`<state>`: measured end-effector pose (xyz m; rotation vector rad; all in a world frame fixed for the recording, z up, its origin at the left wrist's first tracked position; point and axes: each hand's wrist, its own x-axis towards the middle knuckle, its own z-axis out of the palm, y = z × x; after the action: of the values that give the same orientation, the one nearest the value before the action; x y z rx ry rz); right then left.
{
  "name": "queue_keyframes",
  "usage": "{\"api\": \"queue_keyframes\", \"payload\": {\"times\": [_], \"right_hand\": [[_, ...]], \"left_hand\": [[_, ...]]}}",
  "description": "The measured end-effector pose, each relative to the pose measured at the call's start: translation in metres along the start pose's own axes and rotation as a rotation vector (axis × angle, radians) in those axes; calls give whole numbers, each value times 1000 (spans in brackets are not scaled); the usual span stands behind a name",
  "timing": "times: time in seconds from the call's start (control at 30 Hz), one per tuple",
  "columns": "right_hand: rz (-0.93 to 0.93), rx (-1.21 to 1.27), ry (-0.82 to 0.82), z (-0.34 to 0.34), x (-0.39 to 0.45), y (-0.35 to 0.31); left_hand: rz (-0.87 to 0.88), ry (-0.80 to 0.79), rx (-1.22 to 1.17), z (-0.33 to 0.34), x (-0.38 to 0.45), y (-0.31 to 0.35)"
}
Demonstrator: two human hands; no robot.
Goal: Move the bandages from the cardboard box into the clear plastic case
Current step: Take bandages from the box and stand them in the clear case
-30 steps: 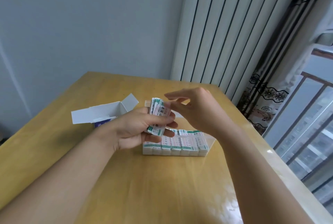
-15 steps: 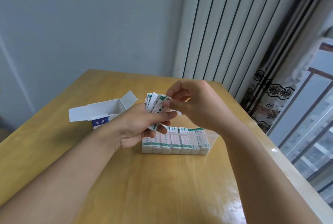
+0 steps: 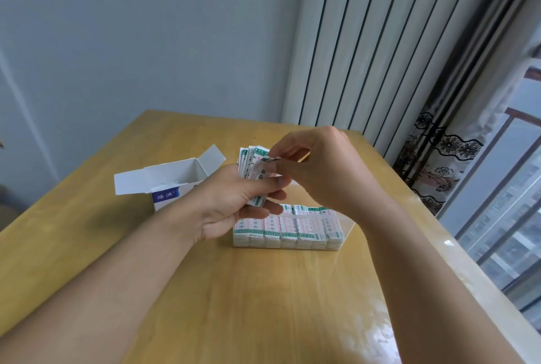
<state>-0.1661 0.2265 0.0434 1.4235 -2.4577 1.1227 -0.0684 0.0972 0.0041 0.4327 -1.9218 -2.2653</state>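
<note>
Bandages [image 3: 252,170]: a fanned stack sits clamped in the left hand [image 3: 231,202] above the case [image 3: 288,229]; a second ago the right hand [image 3: 319,171] hovered open, now its grip is pinched on the top strip. Looks like peel-off starts, next drop into the nearly full case. Box [image 3: 171,180] stands open, left on the bench [image 3: 263,305].

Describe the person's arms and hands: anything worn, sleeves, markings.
Both forearms are bare up to the frame edge, with no sleeve in view. The left hand and right hand wear no gloves. No rings, watch, bracelet or markings are visible on either.
</note>
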Motion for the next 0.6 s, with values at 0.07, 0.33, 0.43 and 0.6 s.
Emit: {"api": "queue_keyframes", "payload": {"times": [0.07, 0.33, 0.43, 0.6], "right_hand": [[2, 81, -18, -3, 0, 1], [-7, 29, -94, -6, 0, 3], [-9, 23, -125, -10, -2, 2], [4, 78, -125, -12, -2, 1]], "left_hand": [[7, -3, 23, -1, 1, 0], [28, -25, 103, 3, -2, 1], [36, -27, 110, 2, -2, 1], [37, -32, 95, 2, -1, 0]]}}
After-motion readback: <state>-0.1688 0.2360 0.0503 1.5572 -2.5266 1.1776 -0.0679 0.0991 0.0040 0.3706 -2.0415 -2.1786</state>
